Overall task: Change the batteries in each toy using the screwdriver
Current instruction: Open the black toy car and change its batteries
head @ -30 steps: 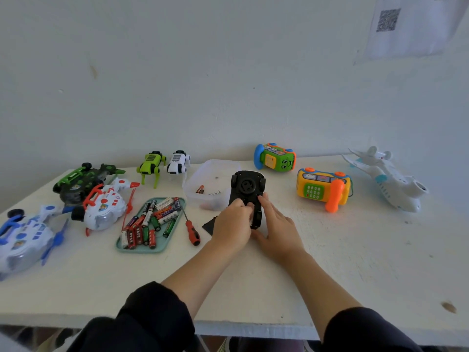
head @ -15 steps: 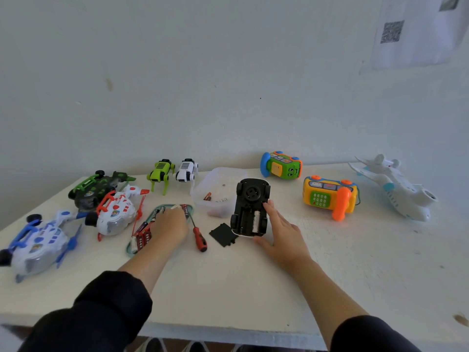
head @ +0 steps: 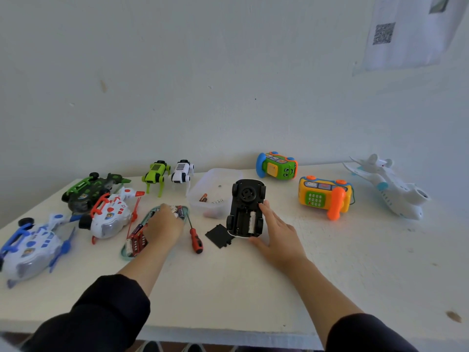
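left hand (head: 165, 224) sat over the batteries (head: 138, 241), grip hidden, while the car (head: 245, 209) lay lengthwise just left of the flat, steadying right hand (head: 276, 232)

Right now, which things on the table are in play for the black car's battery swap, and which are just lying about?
In play: black car, battery tray, black cover, screwdriver.
Lying about: orange phone, white plane, green robot dog.

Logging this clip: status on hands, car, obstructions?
Left hand over battery tray, grip unclear. Right hand open, steadying upturned black car; compartment open, one battery in. Cover off, screwdriver idle; nothing blocking.
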